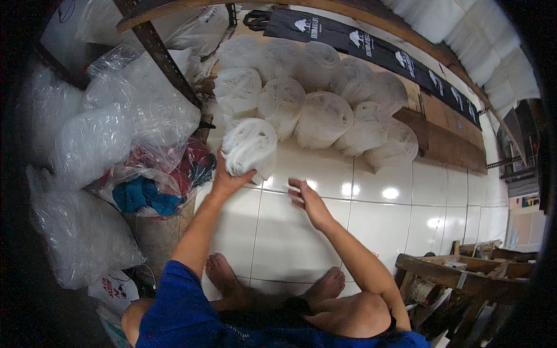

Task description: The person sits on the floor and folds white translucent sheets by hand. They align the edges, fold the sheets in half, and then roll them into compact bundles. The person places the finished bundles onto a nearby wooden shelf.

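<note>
My left hand [230, 177] is closed around the lower left side of a white roll [250, 146] of thin, loosely wound material, perhaps plastic. Fingers and thumb press against the roll's side, and its coiled end faces up. To the right of that roll, over the tiles, hovers my right hand [307, 202], fingers apart and holding nothing. Just beyond the held roll stand several similar white rolls [325, 119] in rows, packed close together.
Clear plastic bags [96, 136] crowd the left, one with blue and red cloth [148, 194]. Wooden boards [449, 142] and a black printed strip [371, 46] lie behind the rolls. A wooden frame [464, 278] stands at right. White tiles [278, 232] lie below my hands.
</note>
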The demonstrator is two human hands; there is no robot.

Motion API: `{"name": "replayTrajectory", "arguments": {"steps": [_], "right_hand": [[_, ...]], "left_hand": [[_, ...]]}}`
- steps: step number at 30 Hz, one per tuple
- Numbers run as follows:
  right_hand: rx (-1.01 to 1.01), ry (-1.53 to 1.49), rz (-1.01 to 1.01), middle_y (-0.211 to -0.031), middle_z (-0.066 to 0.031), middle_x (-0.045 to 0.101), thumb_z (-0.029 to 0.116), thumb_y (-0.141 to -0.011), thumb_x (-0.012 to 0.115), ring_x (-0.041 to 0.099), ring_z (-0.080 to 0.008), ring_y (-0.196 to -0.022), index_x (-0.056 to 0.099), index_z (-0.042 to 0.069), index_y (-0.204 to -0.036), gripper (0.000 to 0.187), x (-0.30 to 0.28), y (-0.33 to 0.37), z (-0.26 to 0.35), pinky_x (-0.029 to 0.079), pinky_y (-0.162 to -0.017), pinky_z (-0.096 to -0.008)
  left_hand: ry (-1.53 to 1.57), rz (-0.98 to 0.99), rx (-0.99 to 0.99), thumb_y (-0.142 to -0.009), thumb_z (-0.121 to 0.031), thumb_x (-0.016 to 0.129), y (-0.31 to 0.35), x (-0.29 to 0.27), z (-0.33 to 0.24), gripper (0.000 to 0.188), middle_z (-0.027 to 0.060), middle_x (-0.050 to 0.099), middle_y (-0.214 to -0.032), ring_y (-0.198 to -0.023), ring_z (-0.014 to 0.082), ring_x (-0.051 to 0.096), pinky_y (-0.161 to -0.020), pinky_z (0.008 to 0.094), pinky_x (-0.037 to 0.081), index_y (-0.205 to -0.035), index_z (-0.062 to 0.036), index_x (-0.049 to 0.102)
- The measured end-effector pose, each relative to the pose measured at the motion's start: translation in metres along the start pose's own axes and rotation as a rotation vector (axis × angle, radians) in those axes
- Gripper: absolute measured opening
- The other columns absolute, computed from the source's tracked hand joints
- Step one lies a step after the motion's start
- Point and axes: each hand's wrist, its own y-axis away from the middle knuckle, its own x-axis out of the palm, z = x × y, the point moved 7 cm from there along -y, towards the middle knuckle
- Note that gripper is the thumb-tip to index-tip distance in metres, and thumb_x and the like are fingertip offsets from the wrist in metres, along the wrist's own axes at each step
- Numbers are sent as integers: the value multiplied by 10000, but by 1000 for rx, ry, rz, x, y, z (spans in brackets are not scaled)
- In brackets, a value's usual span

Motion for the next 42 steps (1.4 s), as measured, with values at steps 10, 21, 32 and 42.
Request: {"name": "replayTrajectory", "arguments": {"steps": [10,21,32,42], "right_hand": [[242,-175,-429,-1265,-91,579,405,-1048,429,610,-243,-1101,526,48,-1316,456,-69,112,-109,492,-940,-379],[163,-39,-393,-996,-35,645,335,-1014,552,579,-103,-895,598,36,-1237,376,-76,153,-136,482,-776,-251],[-99,947,-1078,-1200,-183,607,200,-898,616,536,-361,-1178,548,41,-1329,464,-157,286,-108,439,-979,-479],[97,1295,-596,-1343,-216,481,144,-793,632,463,-430,-1244,531,76,-1259,481,-173,279,-138,463,-969,-522]], "left_hand": [[-209,67,3,-672,-262,888,-74,-49,-33,963,176,557,-1335,-1230,306,546,-1082,396,425,-1427,-3,350],[-451,148,34,-784,-230,793,-79,-76,-2,543,145,667,-1189,-1086,274,620,-960,360,458,-1232,15,607],[-493,299,-56,-763,-203,780,-91,-111,23,608,155,629,-1245,-1129,277,590,-972,358,453,-1279,37,565],[-576,841,-341,-734,-308,809,-44,-68,-101,719,200,642,-1233,-1109,299,628,-954,387,494,-1307,40,548]]}}
